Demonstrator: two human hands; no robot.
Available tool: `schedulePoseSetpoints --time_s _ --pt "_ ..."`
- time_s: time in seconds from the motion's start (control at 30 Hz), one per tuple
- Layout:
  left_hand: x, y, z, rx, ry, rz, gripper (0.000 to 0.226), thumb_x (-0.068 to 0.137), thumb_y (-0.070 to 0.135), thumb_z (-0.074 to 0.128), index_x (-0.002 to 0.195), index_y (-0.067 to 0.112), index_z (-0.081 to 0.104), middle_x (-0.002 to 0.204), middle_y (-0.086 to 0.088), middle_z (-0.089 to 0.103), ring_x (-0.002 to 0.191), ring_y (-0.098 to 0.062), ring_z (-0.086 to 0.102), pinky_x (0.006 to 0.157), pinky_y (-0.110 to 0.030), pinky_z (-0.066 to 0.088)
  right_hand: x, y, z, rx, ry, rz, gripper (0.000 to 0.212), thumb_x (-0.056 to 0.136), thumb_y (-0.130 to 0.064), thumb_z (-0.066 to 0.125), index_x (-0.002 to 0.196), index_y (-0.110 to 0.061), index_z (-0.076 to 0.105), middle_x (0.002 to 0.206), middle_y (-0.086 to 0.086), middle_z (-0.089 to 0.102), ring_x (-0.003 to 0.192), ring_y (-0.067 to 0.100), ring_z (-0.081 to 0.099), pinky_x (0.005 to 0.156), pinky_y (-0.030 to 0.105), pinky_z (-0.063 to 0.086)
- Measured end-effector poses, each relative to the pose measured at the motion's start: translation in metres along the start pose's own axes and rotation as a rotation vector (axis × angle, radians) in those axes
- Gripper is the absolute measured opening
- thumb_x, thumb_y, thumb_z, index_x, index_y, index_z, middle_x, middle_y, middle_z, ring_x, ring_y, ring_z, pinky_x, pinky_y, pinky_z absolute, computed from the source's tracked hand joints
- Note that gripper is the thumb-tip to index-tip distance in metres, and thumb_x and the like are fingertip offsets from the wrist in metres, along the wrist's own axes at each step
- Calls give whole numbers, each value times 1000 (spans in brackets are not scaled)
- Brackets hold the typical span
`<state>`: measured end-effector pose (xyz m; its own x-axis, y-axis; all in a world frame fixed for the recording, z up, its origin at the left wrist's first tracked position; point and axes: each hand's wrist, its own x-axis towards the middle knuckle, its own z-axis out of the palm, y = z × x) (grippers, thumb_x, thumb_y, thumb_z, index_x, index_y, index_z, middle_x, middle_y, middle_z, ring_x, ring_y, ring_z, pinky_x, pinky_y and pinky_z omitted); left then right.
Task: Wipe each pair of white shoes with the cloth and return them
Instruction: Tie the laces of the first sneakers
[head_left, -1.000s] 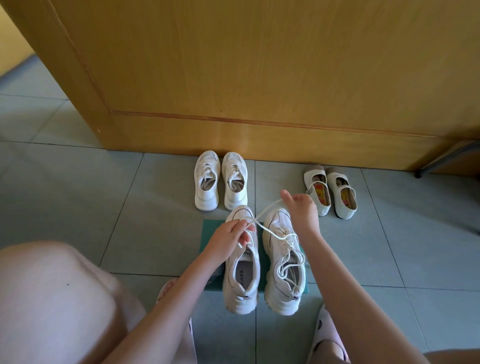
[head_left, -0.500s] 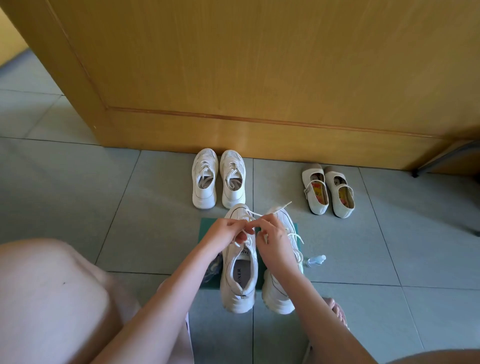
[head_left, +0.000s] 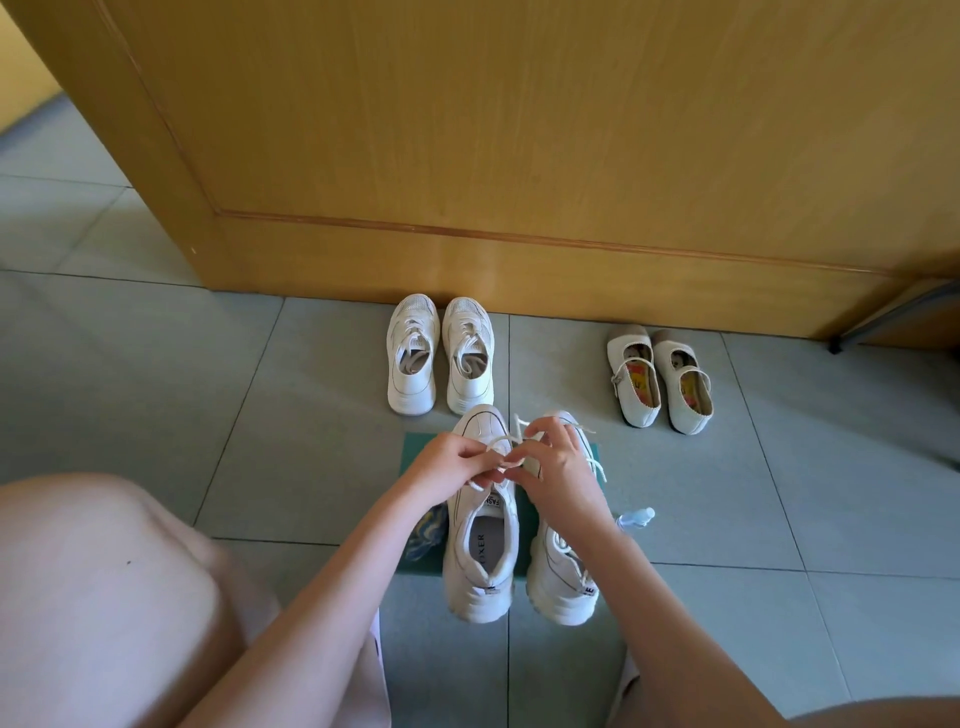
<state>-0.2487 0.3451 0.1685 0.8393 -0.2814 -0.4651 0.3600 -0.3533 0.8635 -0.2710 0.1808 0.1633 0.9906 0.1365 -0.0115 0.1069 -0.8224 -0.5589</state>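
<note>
White sneakers (head_left: 483, 551), the chunky pair, sit side by side on the green mat (head_left: 415, 452) right in front of us, toes toward the wooden door (head_left: 467, 156). We have both hands over the toes. The left hand (head_left: 452, 462) has its fingers curled, pinching the white lace (head_left: 497, 441), and the right hand (head_left: 561, 467) is curled and pinching it too, fingertips meeting. A patterned cloth (head_left: 426, 535) peeks out left of the pair, and a small spray bottle (head_left: 636, 517) lies to the right. Beyond, on the tiled floor (head_left: 156, 389), a second sneaker pair (head_left: 439, 358) and strap shoes (head_left: 657, 384) line the door.

Head view, steeply down at floor (head_left: 156, 395)
</note>
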Motion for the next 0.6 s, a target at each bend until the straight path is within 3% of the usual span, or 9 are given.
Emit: schedulePoseSetpoints --time_s 0.13,0.27,0.37,0.47,0.6 --pt "1 -6 1 -180 109 -25 4 81 21 71 80 24 73 77 0 72 72 -8 64 66 -17 46 -7 0 0 -12 48 37 16 80 -28 72 84 -13 70 106 -1 53 107 17 44 89 33 42" --pt "2 -6 5 -229 155 -47 8 77 14 75 82 20 72 74 0 71 66 -6 65 61 -13 47 -17 -3 2 -61 74 -10 18 76 -36 74 74 -18 71 89 -8 56 89 13 47 83 27 38" --pt "3 -8 9 -42 233 30 11 77 11 75 81 20 70 80 2 71 74 -10 66 69 -19 53 -19 -6 3 66 -106 107 20 86 -35 64 86 -16 72 77 -11 56 73 8 50 67 21 38" --pt "3 -10 13 262 319 173 11 78 15 73 79 25 67 78 11 69 73 -6 64 69 -23 53 -15 -4 6 258 -129 283 26 95 -14 47 112 -22 64 79 -4 63 61 9 53 55 17 38" --pt "0 -16 18 394 373 313 13 83 11 68 90 23 68 85 11 70 77 -7 65 70 -26 53 3 -3 12 344 -150 284 35 92 -2 43 115 -18 64 96 0 67 77 12 59 65 18 41"
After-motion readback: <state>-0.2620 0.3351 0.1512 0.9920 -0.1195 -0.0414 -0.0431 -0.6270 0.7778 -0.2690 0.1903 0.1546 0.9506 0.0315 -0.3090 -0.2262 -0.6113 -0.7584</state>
